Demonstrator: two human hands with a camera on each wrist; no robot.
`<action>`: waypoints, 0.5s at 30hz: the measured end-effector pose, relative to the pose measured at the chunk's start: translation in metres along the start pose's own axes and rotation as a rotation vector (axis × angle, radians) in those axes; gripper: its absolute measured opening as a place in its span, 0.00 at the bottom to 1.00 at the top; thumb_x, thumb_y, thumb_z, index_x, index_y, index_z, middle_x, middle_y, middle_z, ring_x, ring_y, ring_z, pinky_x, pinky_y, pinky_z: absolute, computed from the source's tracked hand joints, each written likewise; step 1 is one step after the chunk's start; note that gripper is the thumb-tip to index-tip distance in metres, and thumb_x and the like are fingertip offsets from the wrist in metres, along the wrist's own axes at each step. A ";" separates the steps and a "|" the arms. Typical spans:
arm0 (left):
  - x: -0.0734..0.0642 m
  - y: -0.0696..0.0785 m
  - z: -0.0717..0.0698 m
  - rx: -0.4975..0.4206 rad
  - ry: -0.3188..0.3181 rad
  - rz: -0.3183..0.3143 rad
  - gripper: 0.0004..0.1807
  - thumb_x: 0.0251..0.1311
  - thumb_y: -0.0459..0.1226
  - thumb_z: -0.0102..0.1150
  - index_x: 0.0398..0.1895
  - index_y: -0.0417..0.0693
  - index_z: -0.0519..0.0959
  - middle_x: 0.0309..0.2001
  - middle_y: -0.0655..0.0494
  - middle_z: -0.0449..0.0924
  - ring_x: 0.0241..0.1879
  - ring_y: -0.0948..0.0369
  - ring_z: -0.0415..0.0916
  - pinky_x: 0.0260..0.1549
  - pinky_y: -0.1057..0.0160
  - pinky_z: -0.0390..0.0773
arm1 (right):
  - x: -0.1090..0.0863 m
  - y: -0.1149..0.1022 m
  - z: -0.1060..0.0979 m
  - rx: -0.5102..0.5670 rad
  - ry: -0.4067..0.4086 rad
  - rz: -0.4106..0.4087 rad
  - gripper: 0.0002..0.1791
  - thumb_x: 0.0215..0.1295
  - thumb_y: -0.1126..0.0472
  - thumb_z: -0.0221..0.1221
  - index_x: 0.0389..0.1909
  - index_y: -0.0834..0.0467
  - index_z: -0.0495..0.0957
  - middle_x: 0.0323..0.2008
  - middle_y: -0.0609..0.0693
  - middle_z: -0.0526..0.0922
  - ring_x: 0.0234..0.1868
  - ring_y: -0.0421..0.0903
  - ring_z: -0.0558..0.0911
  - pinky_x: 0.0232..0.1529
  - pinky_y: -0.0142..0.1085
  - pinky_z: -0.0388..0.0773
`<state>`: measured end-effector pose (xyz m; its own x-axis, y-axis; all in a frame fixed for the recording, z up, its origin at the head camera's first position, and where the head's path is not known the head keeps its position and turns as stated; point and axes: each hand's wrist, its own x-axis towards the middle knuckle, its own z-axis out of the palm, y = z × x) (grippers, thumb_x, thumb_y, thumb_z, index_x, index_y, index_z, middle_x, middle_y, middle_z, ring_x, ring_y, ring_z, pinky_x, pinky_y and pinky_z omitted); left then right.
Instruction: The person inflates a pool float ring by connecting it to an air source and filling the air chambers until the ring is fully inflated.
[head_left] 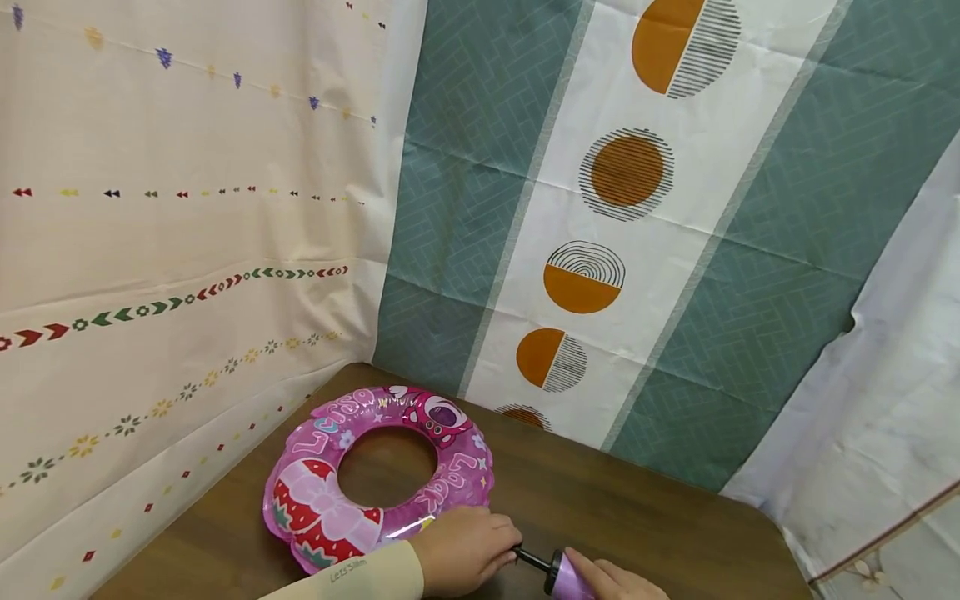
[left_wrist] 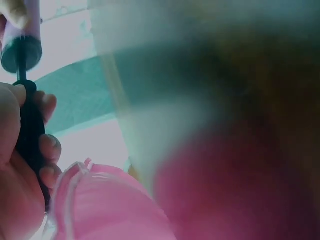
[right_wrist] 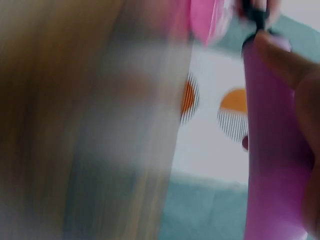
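A purple hand pump (right_wrist: 272,145) with a black handle (left_wrist: 32,135) lies between the two hands near the table's front edge. My left hand (head_left: 467,548) curls its fingers round the handle, and a short length of black rod shows between handle and barrel. The right hand (head_left: 611,579) grips the purple barrel, thumb along it near the black collar in the right wrist view. Just beyond the left hand sits a pink inflatable swim ring (head_left: 300,442), printed with strawberries and a cartoon bear, puffed out with a wrinkled edge. The left forearm overlaps its near side.
The brown wooden table (head_left: 675,517) runs back to a green and white curtain (head_left: 450,217) with orange circles. A cream patterned cloth (head_left: 187,250) hangs along the left side, and a whitish cloth (head_left: 885,417) hangs at the right.
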<state>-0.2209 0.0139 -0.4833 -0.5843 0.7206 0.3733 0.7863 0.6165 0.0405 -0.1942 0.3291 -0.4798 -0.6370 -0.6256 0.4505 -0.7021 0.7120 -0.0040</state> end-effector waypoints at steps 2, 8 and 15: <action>0.004 0.000 -0.003 0.000 -0.013 -0.018 0.09 0.81 0.50 0.53 0.51 0.64 0.82 0.43 0.74 0.83 0.38 0.74 0.75 0.40 0.75 0.76 | 0.012 -0.015 0.006 -0.072 0.115 0.019 0.39 0.51 0.31 0.77 0.65 0.37 0.83 0.37 0.29 0.84 0.29 0.21 0.72 0.27 0.21 0.71; 0.013 -0.006 -0.009 0.026 -0.022 -0.054 0.08 0.81 0.50 0.54 0.51 0.63 0.81 0.43 0.73 0.83 0.37 0.73 0.74 0.41 0.73 0.77 | 0.043 -0.034 0.018 -0.169 0.209 0.105 0.40 0.41 0.31 0.82 0.57 0.42 0.87 0.32 0.32 0.83 0.23 0.26 0.67 0.23 0.25 0.69; 0.020 -0.006 -0.005 0.044 -0.004 -0.003 0.10 0.82 0.50 0.51 0.53 0.62 0.81 0.45 0.71 0.84 0.39 0.73 0.76 0.42 0.73 0.76 | 0.046 -0.034 0.022 -0.227 0.255 0.088 0.41 0.35 0.32 0.84 0.55 0.41 0.88 0.33 0.34 0.85 0.21 0.31 0.72 0.23 0.27 0.72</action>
<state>-0.2363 0.0225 -0.4715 -0.5877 0.7198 0.3696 0.7749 0.6321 0.0012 -0.2066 0.2688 -0.4783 -0.5720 -0.4795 0.6655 -0.5412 0.8303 0.1331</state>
